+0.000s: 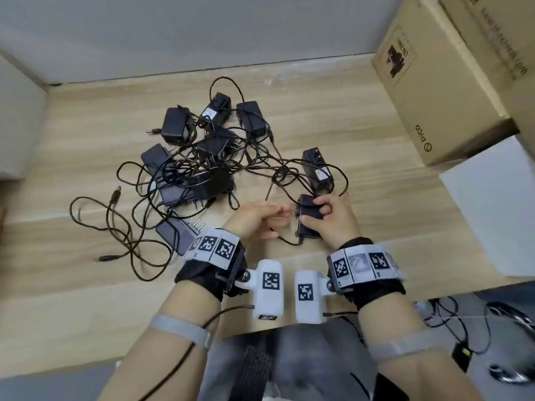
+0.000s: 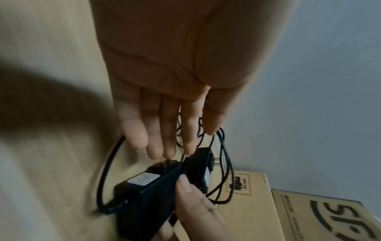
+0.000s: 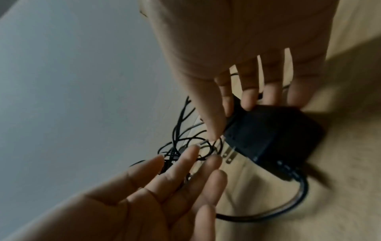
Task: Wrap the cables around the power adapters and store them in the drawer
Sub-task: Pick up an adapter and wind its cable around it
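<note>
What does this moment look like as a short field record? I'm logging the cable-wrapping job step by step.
held adapter: black power adapter, gripped by the right hand, prongs toward the left hand
left hand: open, fingers straight, reaching toward the adapter
held adapter's cable: loose loop on the table, not yet wrapped
waiting pile: tangled adapters farther back on the wooden table
nearby: cardboard boxes at right
drawer: not in view

Pale wood desk (image 1: 333, 117) against grey wall (image 1: 202, 30), cardboard boxes (image 1: 434, 82) at right.
</note>
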